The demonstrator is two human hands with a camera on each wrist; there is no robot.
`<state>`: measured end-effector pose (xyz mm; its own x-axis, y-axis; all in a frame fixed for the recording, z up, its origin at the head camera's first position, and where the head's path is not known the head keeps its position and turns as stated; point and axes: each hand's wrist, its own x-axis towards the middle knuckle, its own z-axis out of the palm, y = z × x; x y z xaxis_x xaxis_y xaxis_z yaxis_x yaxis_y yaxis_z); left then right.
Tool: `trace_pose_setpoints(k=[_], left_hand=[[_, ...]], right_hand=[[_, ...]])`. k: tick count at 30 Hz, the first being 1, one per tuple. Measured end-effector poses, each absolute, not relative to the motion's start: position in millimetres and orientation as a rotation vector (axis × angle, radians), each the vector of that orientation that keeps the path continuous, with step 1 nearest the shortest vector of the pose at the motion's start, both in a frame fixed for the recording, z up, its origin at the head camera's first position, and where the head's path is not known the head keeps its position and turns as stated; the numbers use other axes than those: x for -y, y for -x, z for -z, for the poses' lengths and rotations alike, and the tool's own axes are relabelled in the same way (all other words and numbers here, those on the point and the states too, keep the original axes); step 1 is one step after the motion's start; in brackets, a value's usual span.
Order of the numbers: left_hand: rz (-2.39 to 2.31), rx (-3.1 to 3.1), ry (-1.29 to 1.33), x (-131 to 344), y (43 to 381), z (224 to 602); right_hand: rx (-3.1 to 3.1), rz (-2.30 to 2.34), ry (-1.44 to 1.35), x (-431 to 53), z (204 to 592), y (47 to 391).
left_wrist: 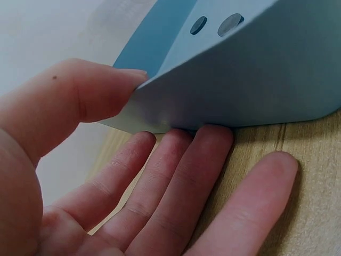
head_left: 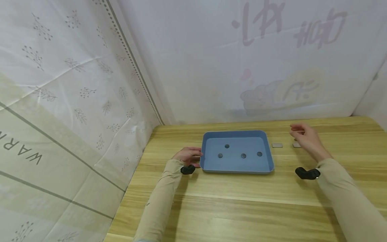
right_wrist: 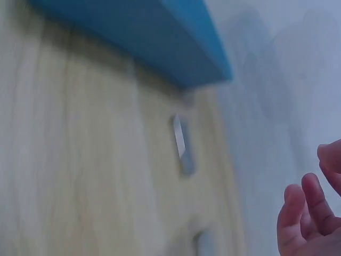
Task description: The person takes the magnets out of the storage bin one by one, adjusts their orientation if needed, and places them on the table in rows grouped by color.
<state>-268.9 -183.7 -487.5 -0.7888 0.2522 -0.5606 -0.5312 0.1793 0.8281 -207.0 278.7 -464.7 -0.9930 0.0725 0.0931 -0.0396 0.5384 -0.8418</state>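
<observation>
A shallow blue tray (head_left: 237, 167) stands on the wooden table with several small dark grey discs (head_left: 243, 156) lying apart in it. My left hand (head_left: 188, 155) is at the tray's left wall. In the left wrist view its thumb (left_wrist: 114, 88) touches the rim, while the extended fingers (left_wrist: 176, 176) lie outside by the bottom edge. My right hand (head_left: 306, 139) hovers right of the tray, fingers loosely bent, with nothing seen between them. Beneath it lies a small flat grey rectangular piece (head_left: 296, 145), partly hidden. Another rectangular piece (head_left: 277, 145) lies nearer the tray.
The wooden table (head_left: 229, 208) ends at a pale printed cloth (head_left: 193, 67) behind. A second patterned cloth (head_left: 75, 101) hangs along the left side. Black wrist cameras (head_left: 307, 173) sit at both wrists, low over the table.
</observation>
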Motion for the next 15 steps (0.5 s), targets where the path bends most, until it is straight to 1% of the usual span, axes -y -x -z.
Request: trace_pose_setpoints(k=[7,15], left_hand=[[-1.666,-1.863,0.277,184.3,267.8,486.1],[-1.663,-1.863,0.269,185.0,268.8,487.0]], right_hand=[[2.511,-1.578,-0.05,-246.7,442.9,207.8],[2.391,-1.773,-0.109,-218.4,436.5,204.7]])
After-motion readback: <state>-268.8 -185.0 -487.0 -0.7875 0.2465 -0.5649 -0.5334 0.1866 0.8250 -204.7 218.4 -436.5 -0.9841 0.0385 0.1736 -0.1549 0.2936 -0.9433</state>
